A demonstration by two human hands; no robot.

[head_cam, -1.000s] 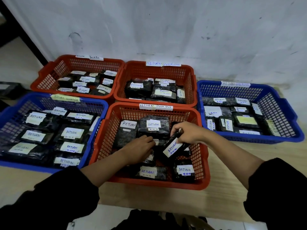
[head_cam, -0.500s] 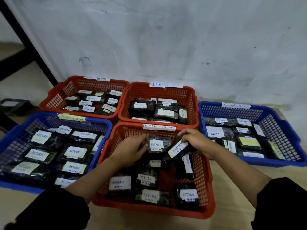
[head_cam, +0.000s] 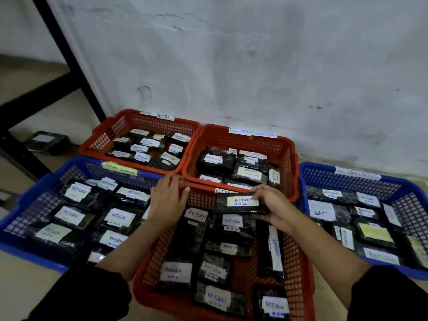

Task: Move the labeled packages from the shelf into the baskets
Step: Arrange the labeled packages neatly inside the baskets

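The right hand curls its fingers around a black package marked RETURN, held at frame centre over the near red basket. The left hand lies with straight fingers on that basket's far left corner. The bottom edge of the frame cuts off the basket's near rim.

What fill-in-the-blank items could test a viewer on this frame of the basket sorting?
1. The right hand grips a black package whose label reads ____.
2. That package is held over the near ____ basket.
3. The left hand rests on that basket's far-left ____.
4. In all, ____ baskets are in view.

Missing words: RETURN; red; rim; five
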